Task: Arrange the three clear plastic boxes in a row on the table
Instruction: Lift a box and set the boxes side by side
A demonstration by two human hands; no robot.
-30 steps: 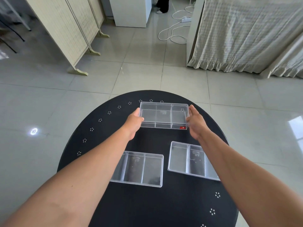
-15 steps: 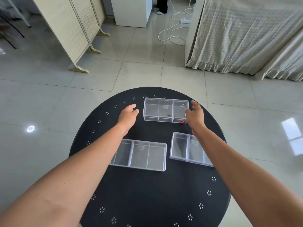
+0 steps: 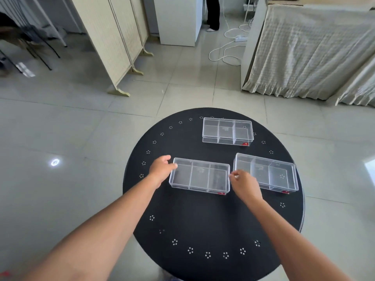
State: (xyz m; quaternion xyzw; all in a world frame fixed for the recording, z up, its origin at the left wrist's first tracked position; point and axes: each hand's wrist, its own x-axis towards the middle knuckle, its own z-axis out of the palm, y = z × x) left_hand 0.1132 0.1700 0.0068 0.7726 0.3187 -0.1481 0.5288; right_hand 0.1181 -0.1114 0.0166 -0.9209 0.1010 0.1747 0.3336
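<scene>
The left hand sits at the left short end of the near-left box, fingers curled, thumb tip touching the box's upper left corner; whether it truly grips the wall cannot be told. The right hand is at that box's right short end, fingertips bunched together at the rim in the narrow gap before the near-right box; contact looks likely, a firm pinch is not certain. Both forearms reach in bare from the near edge. The near-left box rests flat on the round black table, three compartments, a small red label at its near right corner. The near-right box lies just beside it, slightly skewed, its right end angled toward the near side, and part of its left near corner is hidden by the right hand. The far box sits well apart toward the table's far edge, above the gap between the other two. White dotted flower marks ring the tabletop. Around it: glossy grey floor tiles, a folding screen at far left, a cloth-draped stand at far right, and a white cable looped on the floor.
</scene>
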